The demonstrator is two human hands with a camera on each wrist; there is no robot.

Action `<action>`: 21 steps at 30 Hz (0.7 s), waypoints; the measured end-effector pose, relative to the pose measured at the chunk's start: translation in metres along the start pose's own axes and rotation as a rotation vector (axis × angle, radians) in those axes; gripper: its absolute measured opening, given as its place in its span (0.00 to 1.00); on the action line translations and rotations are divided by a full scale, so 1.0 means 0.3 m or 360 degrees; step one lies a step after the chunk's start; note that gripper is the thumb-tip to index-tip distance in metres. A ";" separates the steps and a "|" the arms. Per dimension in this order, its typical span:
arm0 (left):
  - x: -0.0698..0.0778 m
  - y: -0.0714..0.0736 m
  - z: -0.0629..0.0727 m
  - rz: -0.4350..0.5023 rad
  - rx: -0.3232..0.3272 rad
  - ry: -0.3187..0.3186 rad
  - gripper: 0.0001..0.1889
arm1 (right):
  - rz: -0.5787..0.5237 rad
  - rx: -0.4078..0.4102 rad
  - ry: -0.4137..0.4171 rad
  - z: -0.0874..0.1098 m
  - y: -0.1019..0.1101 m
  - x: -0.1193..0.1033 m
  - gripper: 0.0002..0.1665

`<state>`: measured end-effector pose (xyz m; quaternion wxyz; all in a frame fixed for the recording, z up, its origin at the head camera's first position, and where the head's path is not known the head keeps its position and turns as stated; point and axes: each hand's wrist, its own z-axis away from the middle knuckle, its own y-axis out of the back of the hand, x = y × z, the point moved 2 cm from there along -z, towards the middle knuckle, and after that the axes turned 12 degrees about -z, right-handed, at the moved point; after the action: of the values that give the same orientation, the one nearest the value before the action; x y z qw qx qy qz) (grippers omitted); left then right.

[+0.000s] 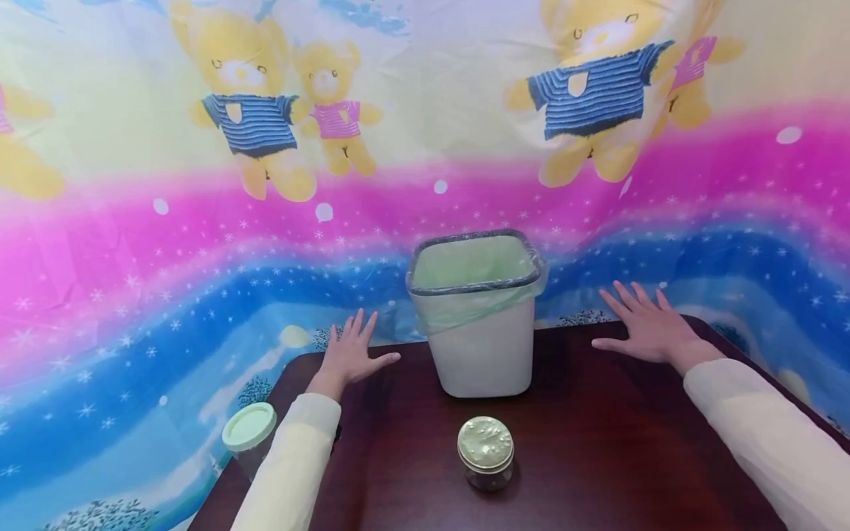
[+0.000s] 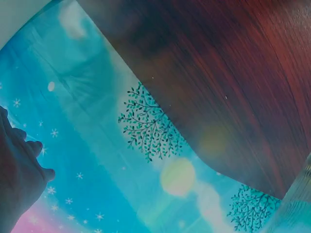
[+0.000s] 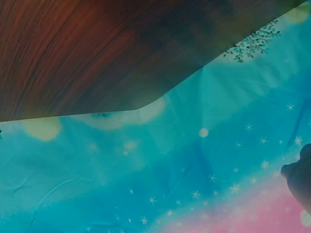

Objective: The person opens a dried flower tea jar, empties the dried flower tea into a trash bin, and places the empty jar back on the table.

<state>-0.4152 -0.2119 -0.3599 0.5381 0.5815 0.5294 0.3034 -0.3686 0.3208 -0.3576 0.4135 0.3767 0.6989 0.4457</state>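
Note:
Both hands are held out over the dark wooden table with fingers spread, and neither holds anything. My left hand (image 1: pixel 348 355) is over the far left part, left of a pale bin (image 1: pixel 483 354). My right hand (image 1: pixel 651 332) is over the far right part, to the bin's right. The bin stands upright at the back, lined with a light green bag (image 1: pixel 465 262) folded over its rim. In front of it stands a small clear jar with a crinkled, shiny pale-gold top (image 1: pixel 486 444). Each wrist view catches only part of its hand at the edge.
A clear container with a light green lid (image 1: pixel 249 426) stands at the left edge, partly behind the left sleeve (image 1: pixel 292 450). The dark red-brown table (image 1: pixel 398 472) has rounded far corners. Behind it hangs a colourful cloth (image 1: pixel 425 199) printed with bears and snowflakes.

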 end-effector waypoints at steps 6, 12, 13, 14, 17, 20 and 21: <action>0.010 0.009 0.022 0.0058 -0.0044 -0.0014 0.56 | -0.0092 -0.0026 -0.0021 0.018 -0.001 -0.022 0.62; 0.038 0.023 0.051 0.0114 -0.0049 -0.0072 0.54 | -0.0179 -0.0049 -0.0043 0.040 -0.014 -0.036 0.63; 0.044 0.024 0.056 0.0118 -0.0054 -0.0081 0.54 | -0.0191 -0.0053 -0.0044 0.043 -0.016 -0.041 0.63; 0.051 0.027 0.061 0.0126 -0.0053 -0.0094 0.54 | -0.0204 -0.0055 -0.0042 0.047 -0.017 -0.047 0.63; 0.073 0.033 0.076 0.0121 -0.0067 -0.0119 0.53 | -0.0229 -0.0055 -0.0021 0.056 -0.022 -0.072 0.63; 0.097 0.040 0.096 0.0143 -0.0069 -0.0143 0.53 | -0.0271 -0.0057 0.0004 0.067 -0.028 -0.103 0.62; 0.105 0.042 0.102 0.0151 -0.0072 -0.0149 0.52 | -0.0294 -0.0057 0.0010 0.071 -0.031 -0.113 0.62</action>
<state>-0.3754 -0.1897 -0.3622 0.5602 0.6072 0.4686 0.3129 -0.3379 0.2941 -0.3636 0.4573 0.3018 0.7238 0.4193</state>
